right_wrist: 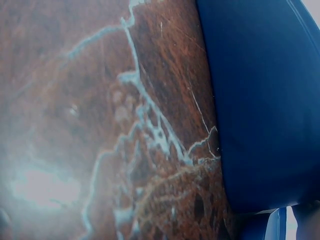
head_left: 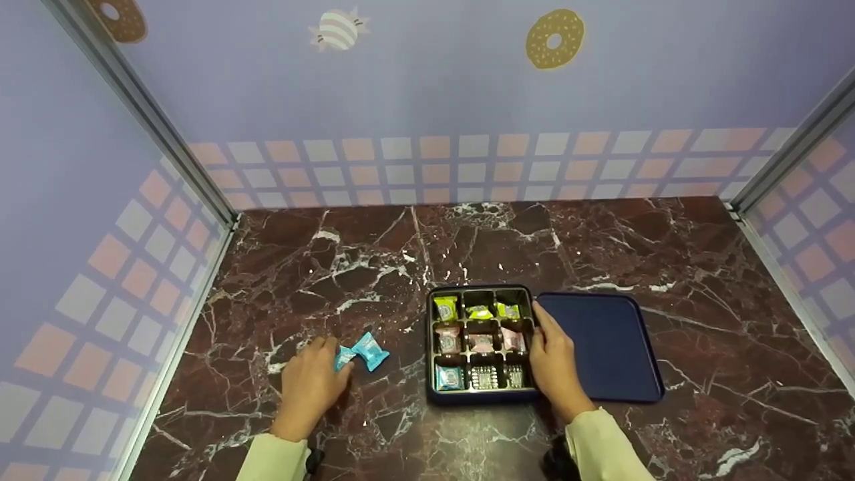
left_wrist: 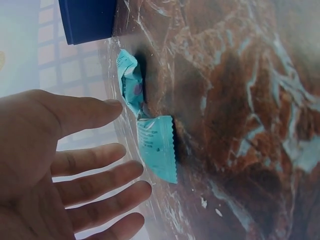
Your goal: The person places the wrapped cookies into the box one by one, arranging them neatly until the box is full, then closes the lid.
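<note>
My left hand (head_left: 312, 381) lies over the table beside two blue-wrapped candies, fingertips right at the nearer candy (head_left: 345, 357). The other blue candy (head_left: 371, 351) lies against it, to the right. In the left wrist view, the thumb and fingers are spread and relaxed beside the two wrappers. My right hand (head_left: 556, 364) rests along the right side of a dark blue box (head_left: 481, 398), with straight fingers against its wall and the thumb at the rim. Green candies (head_left: 445, 308) fill the back row, pink candies (head_left: 448, 341) the middle, and one blue candy (head_left: 449, 378) sits front left.
The front middle and front right compartments (head_left: 484, 377) show a ridged, shiny floor. A flat dark blue lid (head_left: 611, 351) lies right of the box, partly behind my right hand. Printed walls (head_left: 461, 100) enclose the marble-patterned table (head_left: 374, 267) at the back and sides.
</note>
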### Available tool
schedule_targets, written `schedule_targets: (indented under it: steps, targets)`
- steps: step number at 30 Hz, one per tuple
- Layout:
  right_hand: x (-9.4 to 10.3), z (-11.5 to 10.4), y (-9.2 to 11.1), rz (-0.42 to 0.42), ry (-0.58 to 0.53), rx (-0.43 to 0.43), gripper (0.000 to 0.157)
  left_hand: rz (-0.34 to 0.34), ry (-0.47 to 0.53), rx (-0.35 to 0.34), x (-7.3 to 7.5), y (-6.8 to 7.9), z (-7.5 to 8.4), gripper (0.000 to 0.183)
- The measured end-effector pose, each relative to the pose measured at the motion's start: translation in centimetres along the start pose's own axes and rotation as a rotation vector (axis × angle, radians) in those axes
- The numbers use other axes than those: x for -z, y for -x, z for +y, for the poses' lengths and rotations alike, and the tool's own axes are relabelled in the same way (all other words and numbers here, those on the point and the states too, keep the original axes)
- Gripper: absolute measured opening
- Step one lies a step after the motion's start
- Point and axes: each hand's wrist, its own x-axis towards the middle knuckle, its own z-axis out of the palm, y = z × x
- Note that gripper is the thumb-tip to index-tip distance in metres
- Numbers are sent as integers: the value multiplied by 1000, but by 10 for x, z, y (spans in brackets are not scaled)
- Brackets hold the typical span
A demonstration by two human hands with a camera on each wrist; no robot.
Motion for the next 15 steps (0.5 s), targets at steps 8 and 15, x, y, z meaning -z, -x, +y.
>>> schedule_targets:
  steps: [8, 15]
  targets:
    - [1, 0, 0, -18, -1, -7, 47, 7, 9, 1, -6, 0, -2, 31]
    - [1, -1, 0, -14, 0, -11, 46, 26, 9, 3, -10, -1, -4, 31]
